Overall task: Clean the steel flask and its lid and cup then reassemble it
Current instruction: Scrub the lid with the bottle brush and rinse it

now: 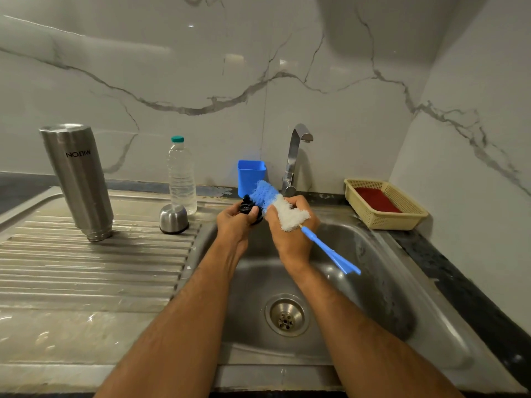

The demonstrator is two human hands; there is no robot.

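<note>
The steel flask (pixel 78 179) stands upside down on the ribbed drainboard at the left. Its steel cup (pixel 173 218) sits mouth down nearer the sink. Over the sink's far edge my left hand (pixel 234 225) grips the small black lid (pixel 247 208). My right hand (pixel 287 225) holds a blue and white bottle brush (pixel 265 195) by its bristle part, the bristles pressed against the lid. The brush's blue handle (pixel 330 252) sticks out to the lower right.
A clear plastic water bottle (pixel 181 175) stands behind the cup. A blue plastic container (pixel 251 175) and the tap (pixel 296 156) are at the back of the sink (pixel 373 282). A cream basket (pixel 385 205) with a red item sits at the right.
</note>
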